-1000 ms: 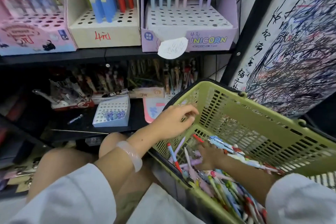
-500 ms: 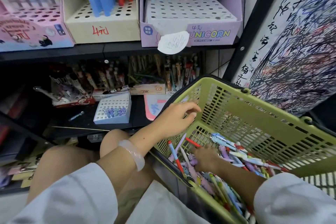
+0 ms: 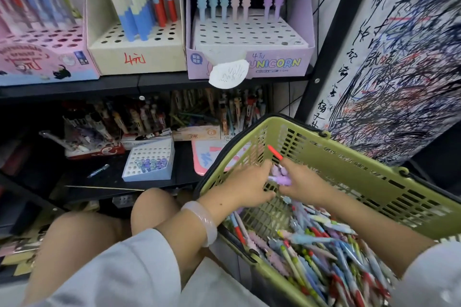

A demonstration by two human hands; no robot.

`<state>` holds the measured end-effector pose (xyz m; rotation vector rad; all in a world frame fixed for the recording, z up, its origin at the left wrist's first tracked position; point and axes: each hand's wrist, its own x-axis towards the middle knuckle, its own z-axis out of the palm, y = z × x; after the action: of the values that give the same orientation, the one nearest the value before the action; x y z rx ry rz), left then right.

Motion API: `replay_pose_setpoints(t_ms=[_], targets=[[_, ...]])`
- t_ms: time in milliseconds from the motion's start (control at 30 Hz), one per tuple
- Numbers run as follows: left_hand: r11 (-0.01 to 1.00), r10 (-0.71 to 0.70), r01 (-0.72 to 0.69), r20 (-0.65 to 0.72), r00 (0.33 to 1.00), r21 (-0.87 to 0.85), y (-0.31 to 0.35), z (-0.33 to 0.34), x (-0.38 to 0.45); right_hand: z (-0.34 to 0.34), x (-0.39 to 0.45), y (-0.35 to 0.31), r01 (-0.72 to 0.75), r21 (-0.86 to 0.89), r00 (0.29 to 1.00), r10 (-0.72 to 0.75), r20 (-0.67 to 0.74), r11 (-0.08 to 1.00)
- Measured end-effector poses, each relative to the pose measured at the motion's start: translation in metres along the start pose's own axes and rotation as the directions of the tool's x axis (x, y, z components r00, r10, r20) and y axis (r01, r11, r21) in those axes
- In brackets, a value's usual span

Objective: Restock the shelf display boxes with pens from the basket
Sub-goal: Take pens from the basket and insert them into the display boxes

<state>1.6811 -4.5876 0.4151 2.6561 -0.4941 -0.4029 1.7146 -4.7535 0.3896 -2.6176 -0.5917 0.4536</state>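
Note:
A green plastic basket tilts on my lap at the right, its bottom heaped with mixed pens. Both hands meet above the heap inside the basket. My right hand grips a red-tipped pen and purple unicorn pens. My left hand closes its fingers on the same purple pens from the left. On the upper shelf the lilac unicorn display box holds one back row of unicorn pens, most holes bare.
Left of it stand a cream box with blue and red pens and a pink box. The lower shelf holds crowded pen boxes, a small white holed box and a loose pen. A scribbled test board rises at the right.
My right hand has risen out of the pen heap with a red-tipped pen and purple pens. My left hand left the basket rim and came down to meet it.

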Motion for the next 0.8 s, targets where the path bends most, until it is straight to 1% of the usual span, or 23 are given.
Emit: replay_pose_setpoints(t_ms=[100,200,233,300,367,400,433,467,500,567,600,667,700,733,800], targets=[[0.996,-0.037,0.048,-0.153,0.987,0.072,0.007,-0.002,0.002,-0.024,-0.006,-0.016,0.024,0.070,0.998,-0.020,-0.059,0.997],[0.995,-0.076,0.089,-0.228,0.971,0.045,0.008,-0.010,-0.002,-0.043,-0.010,-0.023,0.073,0.113,0.995,-0.064,-0.082,0.991],[0.994,-0.109,0.113,-0.228,0.967,0.003,0.009,-0.014,-0.004,-0.047,-0.010,-0.023,0.087,0.130,0.993,-0.076,-0.085,0.988],[0.983,-0.170,0.154,-0.185,0.968,-0.098,0.009,-0.018,-0.006,-0.053,-0.011,-0.023,0.103,0.201,0.991,-0.084,-0.102,0.974],[0.951,-0.217,0.185,-0.107,0.970,-0.248,0.012,-0.021,-0.007,-0.058,-0.011,-0.024,0.097,0.338,0.991,-0.060,-0.117,0.936],[0.896,-0.251,0.211,-0.056,0.966,-0.391,0.014,-0.022,-0.008,-0.060,-0.011,-0.024,0.087,0.426,0.991,-0.033,-0.132,0.900],[0.794,-0.281,0.237,0.008,0.960,-0.560,0.017,-0.024,-0.012,-0.061,-0.011,-0.025,0.078,0.518,0.988,0.006,-0.157,0.852],[0.658,-0.291,0.250,0.066,0.955,-0.710,0.019,-0.026,-0.014,-0.062,-0.011,-0.027,0.072,0.604,0.981,0.053,-0.187,0.794],[0.535,-0.274,0.240,0.102,0.956,-0.810,0.021,-0.027,-0.016,-0.061,-0.011,-0.031,0.076,0.676,0.973,0.095,-0.212,0.733],[0.400,-0.212,0.182,0.103,0.972,-0.898,0.025,-0.028,-0.018,-0.056,-0.010,-0.046,0.116,0.761,0.963,0.115,-0.243,0.639],[0.340,-0.174,0.137,0.081,0.981,-0.930,0.027,-0.028,-0.019,-0.052,-0.009,-0.057,0.144,0.771,0.959,0.104,-0.263,0.620],[0.196,-0.143,0.051,0.023,0.989,-0.979,0.033,-0.029,-0.021,-0.045,-0.008,-0.080,0.199,0.753,0.943,0.087,-0.322,0.627],[0.159,-0.156,0.011,-0.014,0.988,-0.987,0.035,-0.029,-0.023,-0.042,-0.007,-0.091,0.225,0.745,0.932,0.083,-0.352,0.628],[0.165,-0.183,-0.031,-0.061,0.981,-0.986,0.035,-0.030,-0.025,-0.039,-0.007,-0.102,0.248,0.740,0.921,0.085,-0.381,0.625],[0.249,-0.231,-0.107,-0.166,0.959,-0.963,0.030,-0.031,-0.029,-0.037,-0.006,-0.119,0.283,0.733,0.897,0.100,-0.431,0.619]])
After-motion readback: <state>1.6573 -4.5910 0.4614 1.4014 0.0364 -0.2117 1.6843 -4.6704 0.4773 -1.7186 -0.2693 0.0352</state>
